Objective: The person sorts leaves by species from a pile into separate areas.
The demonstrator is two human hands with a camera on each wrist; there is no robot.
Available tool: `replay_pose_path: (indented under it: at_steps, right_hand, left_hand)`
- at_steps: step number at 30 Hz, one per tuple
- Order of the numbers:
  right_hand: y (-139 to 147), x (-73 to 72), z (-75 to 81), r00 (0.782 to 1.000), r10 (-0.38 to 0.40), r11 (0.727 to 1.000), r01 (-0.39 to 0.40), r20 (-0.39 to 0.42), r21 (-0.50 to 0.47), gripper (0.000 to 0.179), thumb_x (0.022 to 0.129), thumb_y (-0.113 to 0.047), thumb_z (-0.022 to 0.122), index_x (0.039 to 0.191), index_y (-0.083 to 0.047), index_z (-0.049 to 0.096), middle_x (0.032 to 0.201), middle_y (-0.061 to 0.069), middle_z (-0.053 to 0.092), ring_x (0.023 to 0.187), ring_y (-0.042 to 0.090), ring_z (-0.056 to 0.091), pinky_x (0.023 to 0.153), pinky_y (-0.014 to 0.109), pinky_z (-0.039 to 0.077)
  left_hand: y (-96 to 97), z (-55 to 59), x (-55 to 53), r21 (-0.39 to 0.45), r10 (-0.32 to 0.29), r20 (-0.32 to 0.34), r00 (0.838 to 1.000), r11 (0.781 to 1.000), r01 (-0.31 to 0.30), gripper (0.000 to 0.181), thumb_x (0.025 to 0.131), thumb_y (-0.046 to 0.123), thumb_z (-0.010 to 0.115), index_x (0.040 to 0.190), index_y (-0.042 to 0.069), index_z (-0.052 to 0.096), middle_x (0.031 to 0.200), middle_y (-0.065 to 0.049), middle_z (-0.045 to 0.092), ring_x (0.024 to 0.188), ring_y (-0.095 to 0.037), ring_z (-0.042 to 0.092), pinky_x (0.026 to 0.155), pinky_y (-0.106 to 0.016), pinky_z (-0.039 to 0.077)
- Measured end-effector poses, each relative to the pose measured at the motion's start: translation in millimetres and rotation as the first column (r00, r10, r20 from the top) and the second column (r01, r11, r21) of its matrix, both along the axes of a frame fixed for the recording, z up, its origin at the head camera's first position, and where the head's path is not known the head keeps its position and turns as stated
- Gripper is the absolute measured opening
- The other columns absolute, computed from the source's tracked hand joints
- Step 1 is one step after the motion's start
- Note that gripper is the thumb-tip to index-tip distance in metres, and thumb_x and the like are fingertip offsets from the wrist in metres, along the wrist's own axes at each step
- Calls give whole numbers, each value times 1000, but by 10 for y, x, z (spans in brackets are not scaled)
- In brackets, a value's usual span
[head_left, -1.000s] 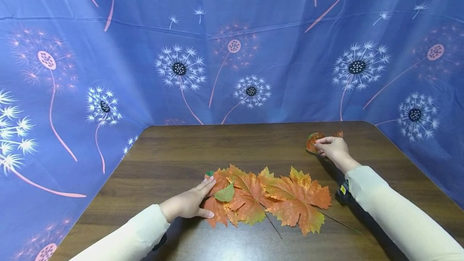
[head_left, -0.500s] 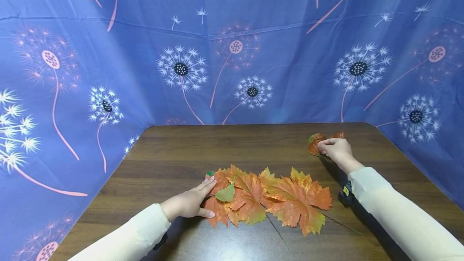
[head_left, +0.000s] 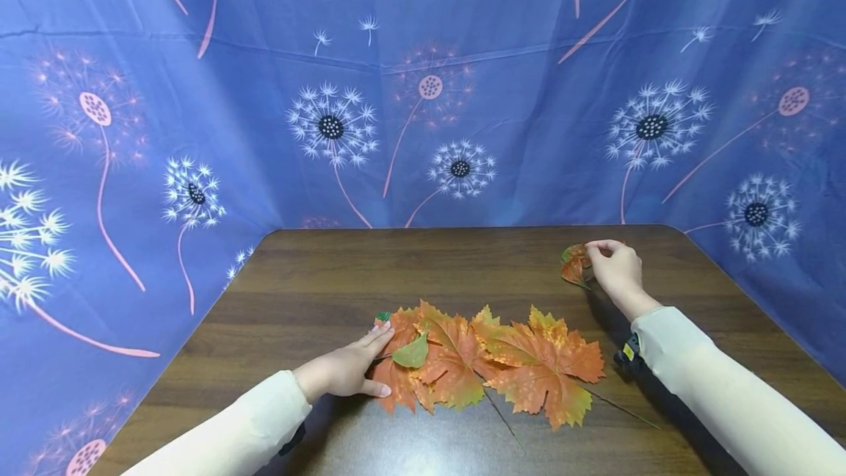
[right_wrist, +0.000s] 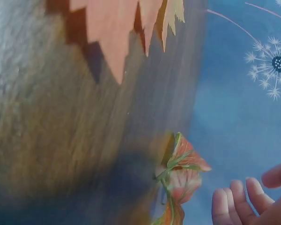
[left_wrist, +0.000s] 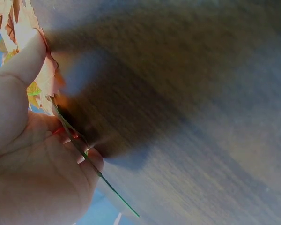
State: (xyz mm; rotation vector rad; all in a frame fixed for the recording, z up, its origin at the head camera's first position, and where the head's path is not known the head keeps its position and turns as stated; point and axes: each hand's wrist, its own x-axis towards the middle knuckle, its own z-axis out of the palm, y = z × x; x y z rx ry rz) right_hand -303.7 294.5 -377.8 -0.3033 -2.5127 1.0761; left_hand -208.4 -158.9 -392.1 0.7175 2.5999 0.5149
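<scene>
Three large orange-yellow artificial maple leaves lie overlapping in a row on the table. My left hand rests on the left-hand leaf, thumb at the near edge and fingers extended over it. A small green leaf lies on top beside those fingers. In the left wrist view a thin green stem runs past the fingers. At the far right, a small curled orange-green leaf sits on the table. My right hand is beside it; the right wrist view shows the fingers apart from the small leaf, holding nothing.
The brown wooden table has rounded far corners. A blue dandelion-print cloth hangs behind and at the sides. Thin leaf stems stick out toward the near side.
My right hand has come off the small orange leaf and shifted slightly right and up. The leaf stays on the table, and the left hand has not moved.
</scene>
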Motion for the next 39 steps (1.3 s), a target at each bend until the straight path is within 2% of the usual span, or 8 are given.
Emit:
replay_pose_path:
  at_steps: [7, 13, 17, 20, 23, 26, 32, 39]
  right_hand:
    - [-86, 52, 41, 1000, 18, 999, -18, -3, -27, 40, 101, -24, 41, 121, 4, 63, 120, 27, 61, 111, 41, 54, 81, 40, 40]
    - [-257, 120, 131, 993, 114, 993, -114, -12, -26, 36, 101, -24, 46, 119, 2, 64, 118, 24, 64, 97, 30, 57, 72, 30, 42]
    - [-431, 163, 186, 970, 244, 969, -244, -6, -27, 30, 99, -21, 54, 116, 0, 66, 115, 22, 66, 92, 20, 58, 68, 25, 44]
    - [-589, 182, 213, 939, 343, 939, -343, -1, -22, 26, 97, -19, 58, 113, -1, 67, 112, 20, 68, 96, 22, 61, 74, 27, 45]
    - [-743, 192, 227, 917, 400, 917, -400, 4, -11, 23, 95, -18, 60, 110, -2, 68, 109, 18, 70, 97, 26, 62, 76, 30, 44]
    - [-864, 197, 234, 906, 424, 906, -424, 5, -4, 21, 95, -16, 60, 108, -2, 69, 104, 16, 71, 92, 24, 61, 73, 30, 44]
    - [-1006, 207, 238, 897, 442, 897, -442, -6, 20, 17, 93, -14, 63, 103, -3, 71, 98, 14, 72, 83, 21, 61, 69, 29, 45]
    - [-1123, 238, 262, 879, 477, 879, -477, 6, 4, 17, 93, -14, 63, 105, -4, 70, 102, 14, 72, 90, 26, 64, 70, 30, 47]
  left_hand:
    - [-2, -3, -16, -15, -14, -8, 1000, 1000, 13, 94, 85, 37, 72, 153, 0, 19, 162, -18, 12, 147, -38, 17, 114, -53, 27]
    - [-5, 0, -10, 12, -17, -14, 1000, 1000, 17, 94, 84, 36, 73, 152, -3, 20, 161, -20, 14, 147, -39, 17, 114, -55, 26]
    - [-7, 3, -5, -1, -28, -14, 1000, 1000, 28, 95, 85, 37, 72, 153, -2, 19, 161, -21, 13, 147, -40, 17, 114, -55, 27]
    - [-6, 7, -7, -7, -28, -10, 1000, 1000, 28, 95, 85, 37, 71, 153, -2, 18, 161, -20, 12, 147, -40, 16, 114, -55, 27]
    - [-3, 0, -8, -9, -27, -11, 1000, 1000, 27, 95, 85, 37, 71, 153, -2, 18, 161, -20, 12, 147, -40, 16, 114, -54, 26]
    - [8, -8, -5, -4, -20, -13, 1000, 1000, 20, 95, 84, 36, 73, 153, -2, 19, 161, -20, 13, 147, -39, 18, 114, -54, 27]
    - [23, -12, 17, -13, -19, -16, 1000, 1000, 19, 96, 83, 37, 73, 153, -1, 20, 161, -19, 14, 147, -38, 21, 112, -54, 29]
    - [15, -1, 14, -8, -23, -21, 999, 1000, 23, 94, 84, 36, 73, 152, -3, 21, 161, -20, 15, 147, -38, 21, 112, -54, 29]
